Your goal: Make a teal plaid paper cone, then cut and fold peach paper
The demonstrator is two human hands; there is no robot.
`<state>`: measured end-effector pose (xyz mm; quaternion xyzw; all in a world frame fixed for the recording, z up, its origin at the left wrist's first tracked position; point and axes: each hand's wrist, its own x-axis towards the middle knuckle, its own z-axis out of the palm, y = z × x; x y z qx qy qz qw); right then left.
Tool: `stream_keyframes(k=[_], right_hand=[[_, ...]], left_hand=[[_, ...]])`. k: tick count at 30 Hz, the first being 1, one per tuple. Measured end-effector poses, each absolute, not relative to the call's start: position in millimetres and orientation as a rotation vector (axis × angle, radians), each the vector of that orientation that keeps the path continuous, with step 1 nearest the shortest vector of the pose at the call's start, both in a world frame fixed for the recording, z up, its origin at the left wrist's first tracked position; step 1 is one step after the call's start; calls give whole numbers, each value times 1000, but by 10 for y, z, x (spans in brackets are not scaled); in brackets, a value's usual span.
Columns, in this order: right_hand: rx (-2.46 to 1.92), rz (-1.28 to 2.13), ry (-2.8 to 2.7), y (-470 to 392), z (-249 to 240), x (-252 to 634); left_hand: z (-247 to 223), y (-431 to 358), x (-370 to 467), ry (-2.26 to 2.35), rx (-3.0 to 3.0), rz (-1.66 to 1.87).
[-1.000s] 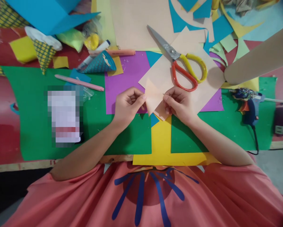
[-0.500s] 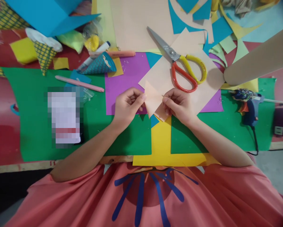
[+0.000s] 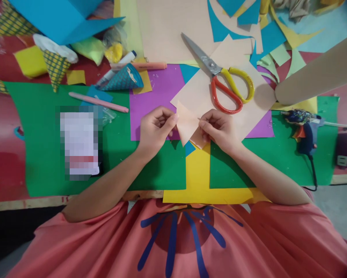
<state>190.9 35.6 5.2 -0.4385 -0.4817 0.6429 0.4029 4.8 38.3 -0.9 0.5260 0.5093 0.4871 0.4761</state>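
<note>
A small piece of peach paper [image 3: 187, 122] is stretched between my two hands, slightly bent. My left hand [image 3: 158, 125] pinches its left edge between thumb and fingers. At the paper's right corner, my right hand [image 3: 218, 129] has thumb and fingertips pressed together on it. Below lie a larger peach sheet [image 3: 242, 119] and a purple sheet [image 3: 146, 116]. Scissors [image 3: 216, 71] with one yellow and one red handle rest on the peach sheet, just beyond my right hand, blades pointing away to the left.
A glue gun [image 3: 308, 133] lies on green paper [image 3: 277, 166] at right, near a beige tube [image 3: 318, 71]. A pink pen [image 3: 98, 102], a blue checked cone [image 3: 124, 78] and a blurred-out phone-like object [image 3: 79, 143] are at left. Blue, yellow and green scraps [image 3: 267, 40] lie at the back.
The small peach paper has tilted and bent slightly between my fingers. Both hands keep nearly the same position and grip.
</note>
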Motion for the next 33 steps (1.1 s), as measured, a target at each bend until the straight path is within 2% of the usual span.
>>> stream_keyframes(k=[33], right_hand=[[-1164,1567,-1379,343,60,1926]], left_hand=[[-61,450,-4,1234,1214,1225]])
